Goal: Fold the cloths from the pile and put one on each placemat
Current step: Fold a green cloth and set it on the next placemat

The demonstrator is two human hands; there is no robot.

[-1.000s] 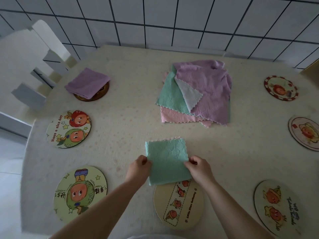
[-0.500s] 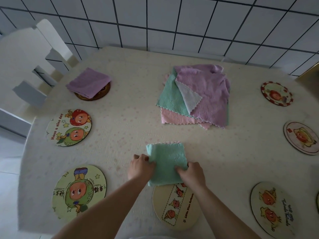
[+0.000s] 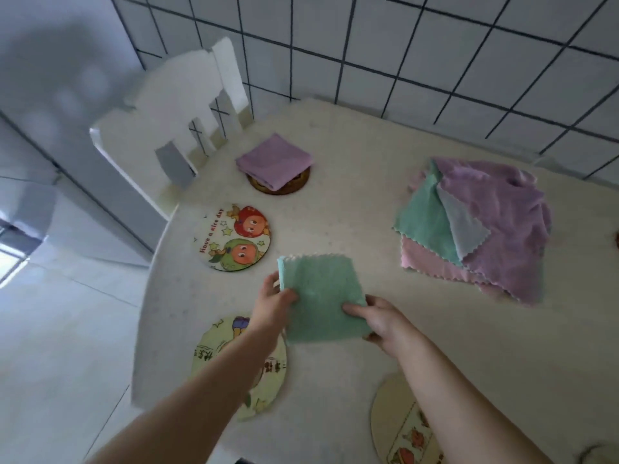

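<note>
I hold the folded green cloth (image 3: 321, 298) between both hands, a soft, nubbly square with a scalloped far edge, lifted just over the pale speckled table (image 3: 351, 202). My left hand (image 3: 271, 304) pinches its left edge, thumb on top and fingers (image 3: 272, 280) curled behind the fabric. My right hand (image 3: 380, 321) grips the near right corner, thumb pressed flat on the cloth and fingers clamped beneath.

Just beyond the cloth to the left lies a round cartoon placemat (image 3: 232, 236), flat and glossy, bare of any cloth. Farther back, a folded purple cloth (image 3: 274, 160) sits on a dark round placemat (image 3: 279, 185). Under my left forearm is a yellow-green round placemat (image 3: 268, 380), and a cream one (image 3: 402, 430) lies under my right arm.

The pile of cloths (image 3: 475, 226) sits well to the right: purple on top, rumpled and fleecy, with green, pale blue and pink layers showing zigzag edges. A white chair (image 3: 181, 122) stands at the table's far left corner.
</note>
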